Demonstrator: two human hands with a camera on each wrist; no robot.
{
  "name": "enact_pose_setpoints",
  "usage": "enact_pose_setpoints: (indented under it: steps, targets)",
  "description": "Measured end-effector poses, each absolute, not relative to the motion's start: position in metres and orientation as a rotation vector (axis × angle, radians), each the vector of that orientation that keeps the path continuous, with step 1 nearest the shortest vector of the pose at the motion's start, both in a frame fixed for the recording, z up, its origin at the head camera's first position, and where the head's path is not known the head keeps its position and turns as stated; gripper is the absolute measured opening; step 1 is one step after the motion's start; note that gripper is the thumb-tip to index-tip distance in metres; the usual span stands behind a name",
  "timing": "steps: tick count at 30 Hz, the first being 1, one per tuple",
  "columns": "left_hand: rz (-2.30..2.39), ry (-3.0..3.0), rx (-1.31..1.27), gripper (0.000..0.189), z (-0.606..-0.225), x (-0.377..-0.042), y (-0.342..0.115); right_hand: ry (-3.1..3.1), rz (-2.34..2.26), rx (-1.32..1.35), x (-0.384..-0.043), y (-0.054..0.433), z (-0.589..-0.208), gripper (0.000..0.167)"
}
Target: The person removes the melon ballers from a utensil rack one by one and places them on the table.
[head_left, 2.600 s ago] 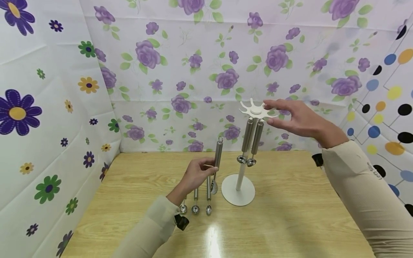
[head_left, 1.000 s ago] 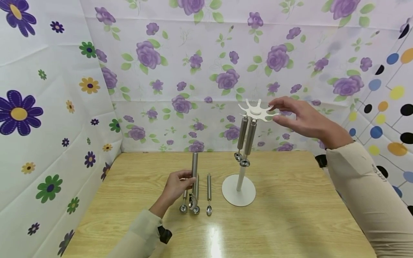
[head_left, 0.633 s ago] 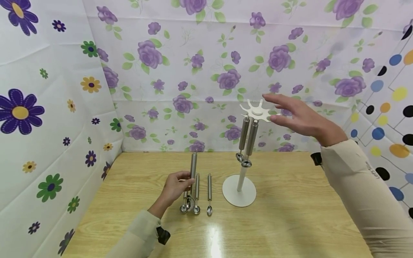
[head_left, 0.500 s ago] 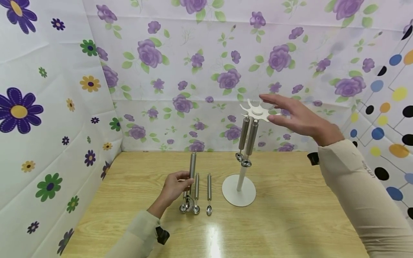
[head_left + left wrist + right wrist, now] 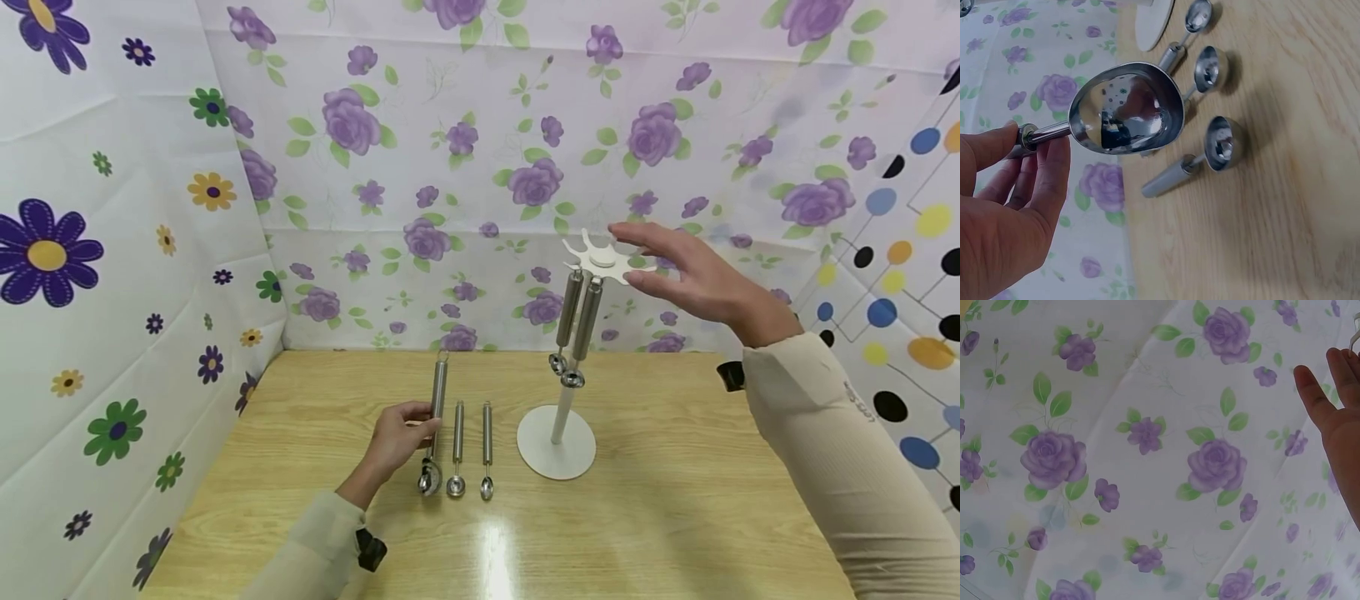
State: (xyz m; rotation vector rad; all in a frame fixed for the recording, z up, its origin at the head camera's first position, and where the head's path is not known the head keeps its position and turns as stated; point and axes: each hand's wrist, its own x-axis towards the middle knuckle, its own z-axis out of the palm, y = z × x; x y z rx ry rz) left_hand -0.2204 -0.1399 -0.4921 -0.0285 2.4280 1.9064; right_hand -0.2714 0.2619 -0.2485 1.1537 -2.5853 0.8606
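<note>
My left hand (image 5: 393,437) grips the steel handle of a scoop (image 5: 1129,112), which hangs bowl-down above the left end of a row of small scoops. The scoop's bowl is deep and oval. Two small scoops lie uncovered, one round-bowled (image 5: 456,486) and one narrower (image 5: 487,487). A third small scoop (image 5: 1222,144) is mostly hidden in the head view behind the held one. My right hand (image 5: 701,271) has its fingers spread at the rim of a white hooked rack (image 5: 602,257); whether it touches is unclear. Two scoops hang there, a nearer one (image 5: 588,321) and a farther one (image 5: 568,308).
The rack's pole rises from a round white base (image 5: 557,458) on the wooden table (image 5: 660,475), right of the lying scoops. A flowered cloth (image 5: 360,275) hangs behind the table, and patterned cloths close off both sides.
My left hand has carried the scoop from beside the rack to the left and lowered it. The rack's top has turned, shifting its hanging scoops. My right hand's fingers have spread wider.
</note>
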Motion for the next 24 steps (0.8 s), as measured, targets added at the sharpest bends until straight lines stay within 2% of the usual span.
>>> enact_pose_setpoints:
  steps: [15,24]
  targets:
    - [1.844,2.478,-0.13,0.03,-0.509,-0.226,-0.158,-2.557,0.879,1.088,-0.269,0.264,-0.252,0.053]
    - [1.836,2.472,-0.22,0.027,-0.517,-0.227,-0.167,-2.524,0.901,1.141,-0.272,0.256,-0.251,0.053]
